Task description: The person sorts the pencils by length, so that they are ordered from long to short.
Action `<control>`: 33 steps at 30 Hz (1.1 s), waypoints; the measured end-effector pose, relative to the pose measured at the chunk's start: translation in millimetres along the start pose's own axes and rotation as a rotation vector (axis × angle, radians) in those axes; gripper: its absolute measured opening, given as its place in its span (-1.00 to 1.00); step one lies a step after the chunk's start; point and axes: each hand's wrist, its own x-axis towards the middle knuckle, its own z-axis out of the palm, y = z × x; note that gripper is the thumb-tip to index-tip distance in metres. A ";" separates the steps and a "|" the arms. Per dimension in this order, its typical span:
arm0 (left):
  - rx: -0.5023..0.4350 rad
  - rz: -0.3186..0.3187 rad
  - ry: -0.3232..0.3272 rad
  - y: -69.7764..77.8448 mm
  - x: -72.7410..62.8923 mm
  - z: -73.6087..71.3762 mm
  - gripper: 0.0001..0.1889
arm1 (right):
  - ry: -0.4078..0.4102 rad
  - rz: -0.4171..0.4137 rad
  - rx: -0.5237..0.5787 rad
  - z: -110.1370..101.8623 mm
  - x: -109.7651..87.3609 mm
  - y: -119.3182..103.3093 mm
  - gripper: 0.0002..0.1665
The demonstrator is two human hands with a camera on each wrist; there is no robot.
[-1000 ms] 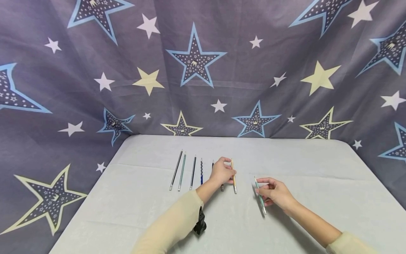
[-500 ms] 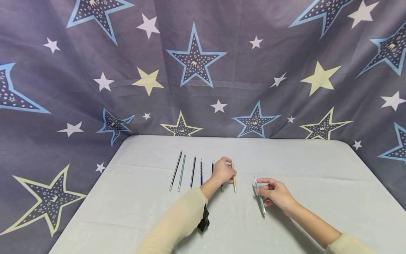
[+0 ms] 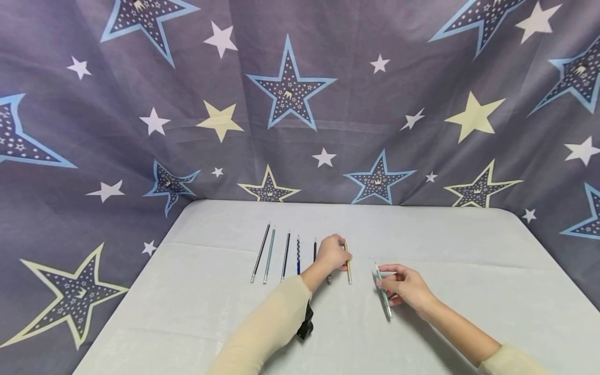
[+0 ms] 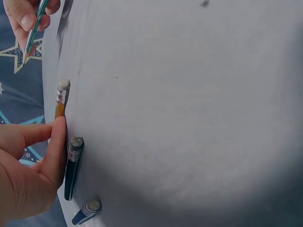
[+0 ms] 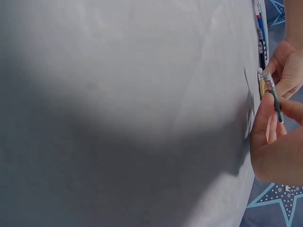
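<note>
My left hand (image 3: 332, 253) pinches a yellow pencil (image 3: 349, 272) between thumb and finger at the right end of a row of pencils. Its eraser end points toward me, and the fingers cover part of its shaft. In the left wrist view the same yellow pencil (image 4: 60, 101) lies at or just above the cloth; I cannot tell which. To the right, my right hand (image 3: 407, 285) holds a green pencil (image 3: 383, 292) slantwise, tip pointing away, with a shadow beside it. The right wrist view shows the green pencil's eraser (image 5: 266, 75) sticking up past the fingertips.
Left of my left hand several pencils lie roughly parallel: a black one (image 3: 260, 252), a teal one (image 3: 269, 255), a dark one (image 3: 286, 255), a blue patterned one (image 3: 298, 252) and another dark one (image 3: 315, 249), partly hidden. A star-printed curtain (image 3: 356, 104) stands behind the pale table (image 3: 445, 234).
My left hand and forearm have shifted slightly to the right, and the yellow pencil has moved a little with them. The right hand stays in nearly the same place with the green pencil.
</note>
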 end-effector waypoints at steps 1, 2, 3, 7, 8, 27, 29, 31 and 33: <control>0.008 0.000 0.002 -0.1 0.1 0.2 -0.59 | 0.002 0.002 0.000 0.1 0.4 -0.2 -0.37; 0.014 0.000 0.003 -0.2 0.2 0.3 -0.59 | 0.006 0.003 0.000 0.2 1.0 -0.5 -0.37; 0.025 0.003 0.003 -0.2 0.1 0.4 -0.59 | 0.008 0.003 -0.002 0.3 1.7 -0.8 -0.37; 0.048 0.015 0.007 -0.1 -1.0 0.3 -0.59 | 0.019 0.002 -0.007 1.7 5.0 -2.1 -0.37; 0.052 0.018 0.008 0.0 -1.4 0.3 -0.59 | 0.022 0.002 -0.007 2.0 5.9 -2.8 -0.38; 0.102 0.041 0.027 0.3 -5.5 1.3 -0.58 | 0.052 -0.015 -0.005 0.0 26.0 -13.1 -0.39; 0.106 0.044 0.029 0.6 -5.7 1.1 -0.59 | 0.052 -0.022 -0.008 -0.1 28.0 -15.1 -0.38; 0.115 0.047 0.030 1.0 -6.2 1.1 -0.59 | 0.054 -0.027 -0.010 0.0 30.3 -16.6 -0.38; 0.118 0.046 0.028 1.5 -6.6 1.3 -0.58 | 0.052 -0.037 -0.015 0.3 33.1 -17.1 -0.38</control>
